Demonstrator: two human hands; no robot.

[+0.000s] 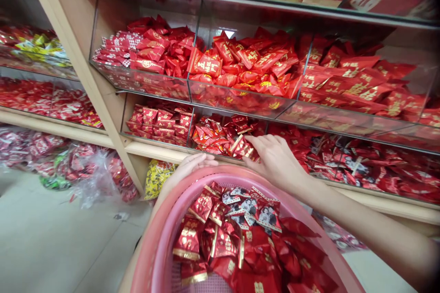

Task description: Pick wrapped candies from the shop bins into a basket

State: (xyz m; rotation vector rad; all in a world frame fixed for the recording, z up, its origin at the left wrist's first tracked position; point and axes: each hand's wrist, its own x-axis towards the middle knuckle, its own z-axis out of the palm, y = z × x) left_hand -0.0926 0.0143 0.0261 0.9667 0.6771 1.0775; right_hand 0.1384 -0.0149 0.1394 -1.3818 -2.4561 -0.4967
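A pink plastic basket (161, 242) is right in front of me, with red and gold wrapped candies (223, 238) and some black-and-white picture wrappers inside. My left arm runs round its left side. My left hand (195, 165) holds the basket at the far rim, fingers close together. Beyond the rim, my right hand (278, 155) reaches over a lower shelf bin. Its thumb and fingertips are closed on a red and gold wrapped candy (242, 147), just above other candies (211, 135) in that bin.
Glass-fronted bins (240, 96) of red candies form the shelf above my hands. A wooden upright post (72, 64) stands to the left. Plastic bags of candies (99, 169) and a yellow bag (158, 176) sit below the shelves, by the tiled floor (96, 238).
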